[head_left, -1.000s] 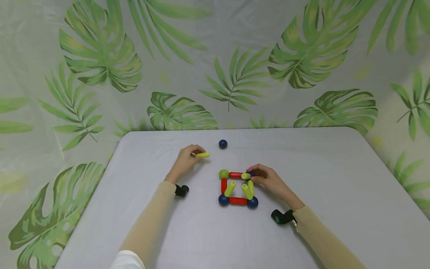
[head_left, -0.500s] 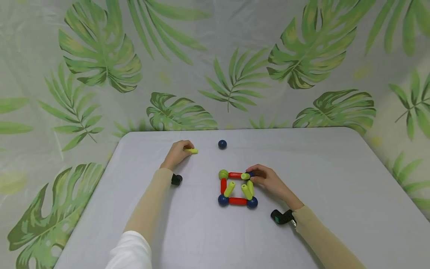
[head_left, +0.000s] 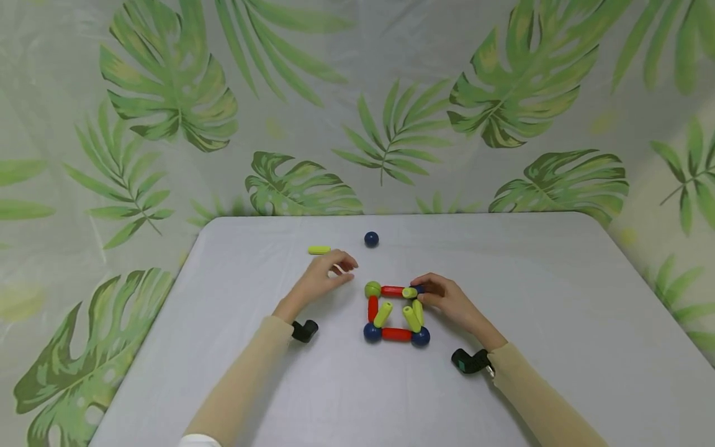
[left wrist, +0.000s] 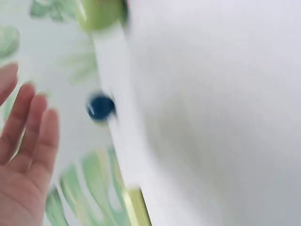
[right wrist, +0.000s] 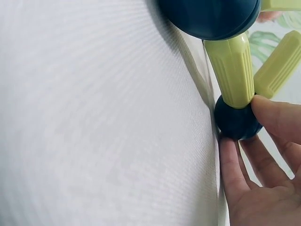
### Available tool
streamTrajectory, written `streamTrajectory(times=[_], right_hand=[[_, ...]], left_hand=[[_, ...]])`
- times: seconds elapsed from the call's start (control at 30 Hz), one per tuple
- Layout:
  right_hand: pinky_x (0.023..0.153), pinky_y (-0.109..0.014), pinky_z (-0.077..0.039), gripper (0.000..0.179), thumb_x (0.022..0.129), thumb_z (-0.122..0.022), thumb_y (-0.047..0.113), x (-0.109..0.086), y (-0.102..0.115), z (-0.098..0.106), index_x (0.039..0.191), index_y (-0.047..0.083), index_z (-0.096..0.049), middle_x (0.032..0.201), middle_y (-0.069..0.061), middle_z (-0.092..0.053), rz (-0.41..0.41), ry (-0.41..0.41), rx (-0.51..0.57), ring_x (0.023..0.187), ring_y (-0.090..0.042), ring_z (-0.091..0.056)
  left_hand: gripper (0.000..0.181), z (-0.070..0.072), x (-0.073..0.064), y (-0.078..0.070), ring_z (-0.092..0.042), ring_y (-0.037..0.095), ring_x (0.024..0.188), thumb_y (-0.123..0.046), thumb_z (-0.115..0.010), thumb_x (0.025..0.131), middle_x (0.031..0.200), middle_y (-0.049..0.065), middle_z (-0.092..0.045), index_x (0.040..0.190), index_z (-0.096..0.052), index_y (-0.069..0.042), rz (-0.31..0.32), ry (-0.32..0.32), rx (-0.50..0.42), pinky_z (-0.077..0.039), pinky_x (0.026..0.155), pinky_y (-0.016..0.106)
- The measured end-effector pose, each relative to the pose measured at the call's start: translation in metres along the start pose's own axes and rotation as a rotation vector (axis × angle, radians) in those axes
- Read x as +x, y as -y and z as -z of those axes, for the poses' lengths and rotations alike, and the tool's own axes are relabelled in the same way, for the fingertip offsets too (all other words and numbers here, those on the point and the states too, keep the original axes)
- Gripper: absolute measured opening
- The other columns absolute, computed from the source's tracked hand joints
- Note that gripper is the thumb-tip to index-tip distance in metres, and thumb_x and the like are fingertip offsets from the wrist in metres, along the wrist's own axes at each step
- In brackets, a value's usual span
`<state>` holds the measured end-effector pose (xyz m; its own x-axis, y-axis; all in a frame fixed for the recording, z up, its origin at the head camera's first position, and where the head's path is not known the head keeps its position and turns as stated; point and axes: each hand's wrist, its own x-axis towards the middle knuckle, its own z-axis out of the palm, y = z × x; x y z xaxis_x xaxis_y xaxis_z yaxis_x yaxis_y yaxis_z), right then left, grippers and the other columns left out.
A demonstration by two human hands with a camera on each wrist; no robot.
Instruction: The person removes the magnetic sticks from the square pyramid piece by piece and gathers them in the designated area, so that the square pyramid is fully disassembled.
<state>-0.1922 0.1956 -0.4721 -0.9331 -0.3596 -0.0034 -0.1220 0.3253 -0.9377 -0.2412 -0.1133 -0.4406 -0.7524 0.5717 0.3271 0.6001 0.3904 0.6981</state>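
Fingers [head_left: 431, 277] of your right hand [head_left: 451, 301], head view, pinch corner blue ball [head_left: 419, 289] of rod-and-ball frame [head_left: 396, 334]; fingers of your left hand [head_left: 323, 275] loosely parted over worktop [head_left: 514, 254], near loose yellow rod [head_left: 319, 249] and loose blue ball [head_left: 371, 239]. Left wrist view: your fingers extended. Right wrist view: your fingers around corner blue ball, attached yellow rod [right wrist: 233, 70] touching it.

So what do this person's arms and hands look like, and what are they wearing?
The left hand and right hand are bare, with no gloves. The left sleeve and right sleeve are plain beige, with white cloth showing above the left one. A small black gadget is worn by each cuff; the right one has a greenish patch. No cables show.
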Motion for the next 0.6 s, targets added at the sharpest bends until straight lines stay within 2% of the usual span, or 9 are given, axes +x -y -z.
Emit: streamTrajectory(times=[0.1,0.17,0.23,0.33,0.4,0.47,0.6], right_hand=[[0.094,-0.044,-0.043,0.029,0.095,-0.059,0.006,0.0,0.0,0.0,0.123,0.0,-0.057,0.126,-0.017,-0.055,-0.003,0.001,0.0,0.112,-0.031,-0.053],[0.094,-0.043,-0.044,0.03,0.095,-0.059,0.007,0.0,0.001,0.0,0.123,0.0,-0.057,0.126,-0.016,-0.055,-0.004,0.004,0.001,0.112,-0.03,-0.053],[0.094,-0.043,-0.044,0.029,0.095,-0.059,0.008,0.0,0.001,0.001,0.123,0.001,-0.057,0.125,-0.016,-0.055,-0.004,0.006,0.002,0.112,-0.03,-0.053],[0.093,-0.042,-0.043,0.029,0.095,-0.059,0.008,0.001,-0.001,0.001,0.123,0.001,-0.057,0.125,-0.016,-0.055,0.004,0.005,0.002,0.111,-0.03,-0.053],[0.093,-0.042,-0.043,0.029,0.095,-0.059,0.008,0.001,-0.001,0.002,0.123,0.001,-0.058,0.125,-0.016,-0.055,0.008,0.003,0.004,0.111,-0.03,-0.053],[0.093,-0.042,-0.043,0.029,0.095,-0.059,0.008,0.001,-0.002,0.002,0.123,0.001,-0.058,0.124,-0.016,-0.055,0.009,0.002,0.004,0.111,-0.03,-0.054],[0.094,-0.041,-0.043,0.028,0.095,-0.06,0.009,0.001,-0.002,0.001,0.122,0.001,-0.058,0.124,-0.016,-0.056,0.009,0.003,0.006,0.111,-0.03,-0.054]], left_hand=[[0.024,-0.022,-0.013,-0.023,-0.061,0.022,0.093,-0.005,-0.068,0.088,0.104,0.011,-0.064,0.111,-0.062,0.0,-0.031,0.135,-0.097,-0.051,0.081,0.029],[0.028,-0.036,-0.02,-0.034,-0.06,0.021,0.094,-0.007,-0.07,0.087,0.106,0.009,-0.064,0.113,-0.06,-0.002,-0.017,0.177,-0.118,-0.05,0.082,0.028],[0.033,-0.048,-0.026,-0.041,-0.059,0.019,0.094,-0.01,-0.073,0.085,0.106,0.006,-0.063,0.114,-0.058,-0.004,0.012,0.177,-0.09,-0.049,0.083,0.027],[0.039,-0.062,-0.03,-0.049,-0.056,0.015,0.091,-0.013,-0.076,0.083,0.102,-0.001,-0.059,0.115,-0.054,-0.008,0.032,0.134,0.015,-0.048,0.08,0.025],[0.039,-0.067,-0.031,-0.052,-0.055,0.013,0.089,-0.012,-0.076,0.083,0.1,-0.002,-0.058,0.115,-0.053,-0.009,0.014,0.11,0.091,-0.047,0.079,0.023],[0.037,-0.07,-0.032,-0.055,-0.054,0.013,0.088,-0.008,-0.074,0.084,0.099,-0.002,-0.056,0.115,-0.053,-0.009,-0.034,0.102,0.15,-0.047,0.078,0.022],[0.036,-0.073,-0.033,-0.057,-0.055,0.012,0.086,0.0,-0.069,0.084,0.1,-0.001,-0.057,0.116,-0.056,-0.011,-0.106,0.106,0.186,-0.047,0.077,0.02]])
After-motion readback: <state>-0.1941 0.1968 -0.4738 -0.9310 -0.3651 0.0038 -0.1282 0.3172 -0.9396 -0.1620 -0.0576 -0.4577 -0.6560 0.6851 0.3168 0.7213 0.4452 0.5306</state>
